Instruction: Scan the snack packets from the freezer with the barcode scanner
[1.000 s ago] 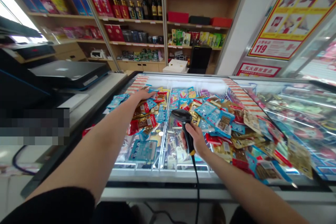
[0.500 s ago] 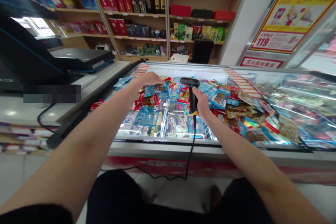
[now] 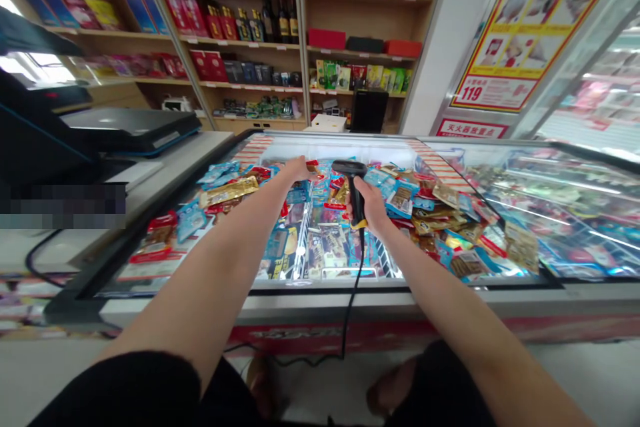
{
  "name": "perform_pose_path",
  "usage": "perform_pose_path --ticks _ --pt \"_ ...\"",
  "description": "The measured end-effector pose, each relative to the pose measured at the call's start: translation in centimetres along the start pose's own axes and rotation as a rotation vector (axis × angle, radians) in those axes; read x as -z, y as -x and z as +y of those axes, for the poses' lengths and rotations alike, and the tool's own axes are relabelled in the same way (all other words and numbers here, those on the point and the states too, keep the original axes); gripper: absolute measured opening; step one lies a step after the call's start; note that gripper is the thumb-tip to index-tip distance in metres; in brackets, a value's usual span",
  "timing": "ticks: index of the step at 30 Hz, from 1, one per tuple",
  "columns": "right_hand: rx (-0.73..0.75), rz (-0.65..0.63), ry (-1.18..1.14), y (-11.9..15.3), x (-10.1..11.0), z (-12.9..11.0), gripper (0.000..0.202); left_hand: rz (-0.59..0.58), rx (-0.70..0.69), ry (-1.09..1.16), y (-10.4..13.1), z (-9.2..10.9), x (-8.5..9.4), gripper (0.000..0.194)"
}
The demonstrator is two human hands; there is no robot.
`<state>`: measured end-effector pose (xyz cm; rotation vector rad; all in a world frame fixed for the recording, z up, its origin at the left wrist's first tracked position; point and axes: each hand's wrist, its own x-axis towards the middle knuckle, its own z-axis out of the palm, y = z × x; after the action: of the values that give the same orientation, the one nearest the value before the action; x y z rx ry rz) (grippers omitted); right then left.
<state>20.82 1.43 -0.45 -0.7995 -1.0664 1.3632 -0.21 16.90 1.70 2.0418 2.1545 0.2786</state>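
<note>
My right hand [image 3: 369, 201] is wrapped round the handle of a black handheld scanner [image 3: 356, 190], upright above the packets, its cable hanging down toward me. To its left my left hand [image 3: 300, 170] reaches over the packets, fingers forward beside a small red packet [image 3: 313, 168]; whether it grips that packet is too blurred to tell. Under both hands lie snack packets in blue, red and gold, among them a red and gold packet [image 3: 339, 197] just left of the scanner. A gold packet [image 3: 230, 191] lies to the left of my left forearm.
The packets lie on a glass-topped freezer [image 3: 320, 295]. A flat scale [image 3: 133, 125] stands on the counter [image 3: 200, 147] at left, with a dark machine beside it. Shelves [image 3: 250, 45] of boxes and bottles stand behind, and more packets [image 3: 440, 213] lie right.
The view has shifted, showing more of the freezer's left side. My left hand has moved nearer the scanner and reaches by the red packet. My right hand still holds the scanner.
</note>
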Motion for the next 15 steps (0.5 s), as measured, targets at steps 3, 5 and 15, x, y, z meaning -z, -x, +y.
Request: perform_pose_path --ticks 3,5,15 --pt "0.008 -0.016 0.015 -0.2 0.1 0.0 0.044 0.062 -0.058 0.045 0.1 0.8 -0.4 0.072" --pt "0.01 -0.01 0.023 -0.2 0.0 -0.1 0.044 0.11 -0.085 0.051 0.3 1.3 -0.7 0.046" --pt "-0.059 0.039 0.051 -1.3 -0.7 -2.9 0.04 0.207 0.0 0.127 1.0 3.9 -2.4 0.056"
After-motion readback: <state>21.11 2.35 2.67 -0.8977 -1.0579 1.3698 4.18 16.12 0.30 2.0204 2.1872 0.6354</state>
